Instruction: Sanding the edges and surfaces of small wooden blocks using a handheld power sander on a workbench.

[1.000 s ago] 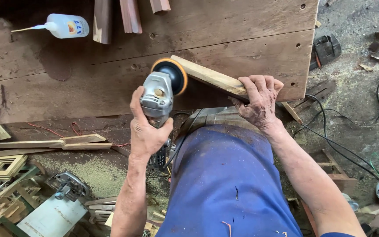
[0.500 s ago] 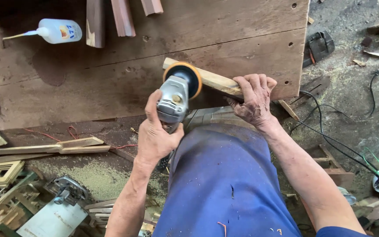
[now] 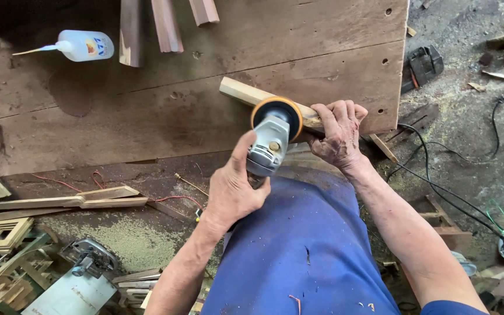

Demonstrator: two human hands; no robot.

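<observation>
At frame centre, the left hand was wrapped shut around the angle grinder, probably weighty and stiff. The right hand's fingers pinned a light, rigid wooden strip flat on the bench, best held by its near end.

Soft daylight falls evenly over my workbench; its top left corner sinks into deep shadow. Everything looks sharp, no glare, edges bending slightly outward.
</observation>
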